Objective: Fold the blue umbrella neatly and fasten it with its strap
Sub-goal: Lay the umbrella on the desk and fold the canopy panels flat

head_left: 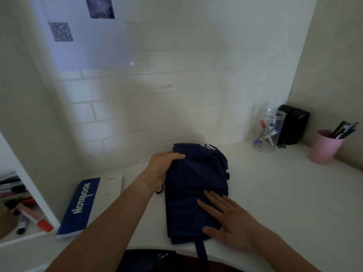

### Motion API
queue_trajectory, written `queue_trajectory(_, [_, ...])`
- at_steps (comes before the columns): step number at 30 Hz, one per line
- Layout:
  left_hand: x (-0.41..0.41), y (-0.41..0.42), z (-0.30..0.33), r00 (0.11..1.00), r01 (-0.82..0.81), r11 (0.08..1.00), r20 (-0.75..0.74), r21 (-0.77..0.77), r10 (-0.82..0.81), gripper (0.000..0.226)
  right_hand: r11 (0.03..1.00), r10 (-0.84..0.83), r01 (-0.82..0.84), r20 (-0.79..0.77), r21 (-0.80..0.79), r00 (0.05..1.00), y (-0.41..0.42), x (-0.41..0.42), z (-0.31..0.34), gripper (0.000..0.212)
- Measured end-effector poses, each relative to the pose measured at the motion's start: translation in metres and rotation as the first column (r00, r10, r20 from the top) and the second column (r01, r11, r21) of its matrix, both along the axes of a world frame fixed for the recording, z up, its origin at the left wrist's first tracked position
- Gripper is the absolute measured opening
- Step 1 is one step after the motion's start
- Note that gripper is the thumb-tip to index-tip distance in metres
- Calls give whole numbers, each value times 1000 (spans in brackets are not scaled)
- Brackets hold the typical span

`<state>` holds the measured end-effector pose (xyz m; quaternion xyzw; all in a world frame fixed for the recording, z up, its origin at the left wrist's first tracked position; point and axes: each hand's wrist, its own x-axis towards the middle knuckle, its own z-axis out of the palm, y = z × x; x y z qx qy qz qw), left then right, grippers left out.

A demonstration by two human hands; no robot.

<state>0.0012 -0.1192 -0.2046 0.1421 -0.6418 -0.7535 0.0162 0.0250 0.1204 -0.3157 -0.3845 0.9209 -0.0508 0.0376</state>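
Observation:
The dark blue umbrella (193,185) lies collapsed on the white desk (275,193), its fabric bunched in loose folds, running from the wall toward me. My left hand (163,165) grips the fabric at the far left edge, thumb on top. My right hand (227,218) lies flat with fingers spread on the near right part of the canopy, pressing it down. The blue strap (202,254) hangs off the desk's front edge below the fabric. A small black loop (159,191) peeks out under my left wrist.
A blue and white notebook (84,207) lies left of the umbrella. At the back right stand a clear jar of markers (268,132), a black box (292,127) and a pink cup of pens (324,147). Markers (33,218) lie on a lower shelf at far left.

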Motion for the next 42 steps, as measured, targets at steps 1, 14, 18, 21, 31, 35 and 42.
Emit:
queue_trajectory(1, [5, -1, 0, 997, 83, 994, -13, 75, -82, 22, 1000, 2, -2, -4, -13, 1000, 1, 0, 0, 68])
queue_trajectory(14, [58, 14, -33, 953, 294, 946, 35, 140, -301, 37, 808, -176, 104, -69, -580, 982, 20, 32, 19, 47])
queue_trajectory(18, [67, 13, -46, 958, 272, 924, 16, 268, -287, 32, 377, -365, 308, 165, -873, 916, 18, 20, 45, 15])
queue_trajectory(21, [71, 15, -51, 967, 242, 919, 3, 310, -256, 41, 439, -300, 409, 299, -800, 906, 10, 6, 52, 21])
queue_trajectory(31, [87, 14, -57, 991, 123, 970, -70, 212, -111, 49, 430, -104, 356, 346, -830, 932, 7, 8, 53, 22])
queue_trajectory(35, [103, 4, -68, 992, 71, 997, -107, -29, -73, 42, 438, -100, 377, 373, -816, 922, 14, 14, 48, 23])
queue_trajectory(42, [118, 12, -73, 984, 100, 988, -139, -117, -116, 25, 445, -38, 409, 440, -797, 897, -6, 22, 54, 27])
